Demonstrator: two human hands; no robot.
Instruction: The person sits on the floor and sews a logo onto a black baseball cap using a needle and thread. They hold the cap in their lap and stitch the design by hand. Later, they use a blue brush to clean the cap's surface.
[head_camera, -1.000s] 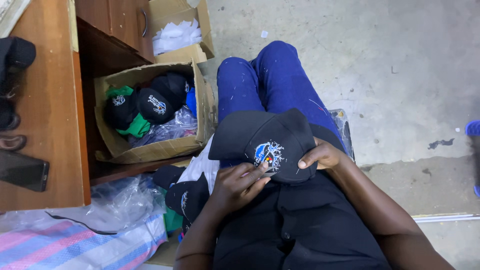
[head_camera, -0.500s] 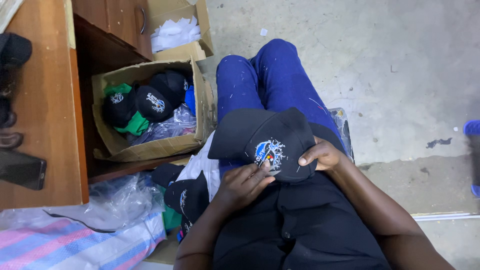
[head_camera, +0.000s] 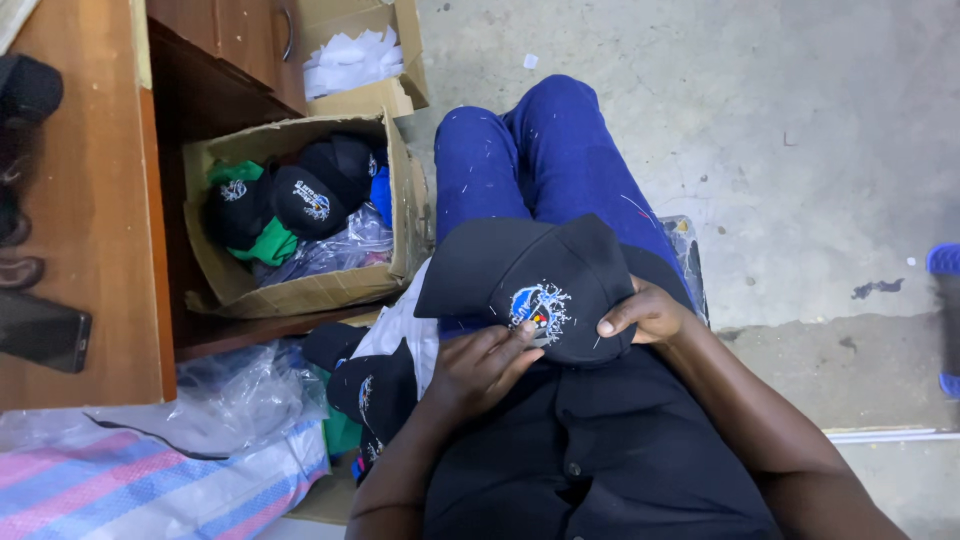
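I have the black cap resting on my lap, brim pointing to the left, its crown turned up so the embroidered patch faces me. My right hand is clamped on the near right edge of the crown, thumb on top and fingers tucked underneath, holding the fabric taut. My left hand lies on the near side of the cap with its fingertips touching the lower edge of the patch; whether they pinch something as small as a loose thread I cannot tell, it is too fine to see.

As I judge it, the work in hand is checking or tidying that embroidery, and doing it well comes down to tension and light. I should keep the right hand firm so the crown stays smooth, with no wrinkle crossing the patch, and work with the very tips of the left fingers — never the flat of the hand, which would hide the stitching from me. Tilting the crown a touch toward my face would help me see the pale threads against the dark cloth.

To my left, on the floor, stands an open cardboard box holding more black caps and something green, and just beside my left knee lies a small heap of caps — both within reach, but well clear of my hands.
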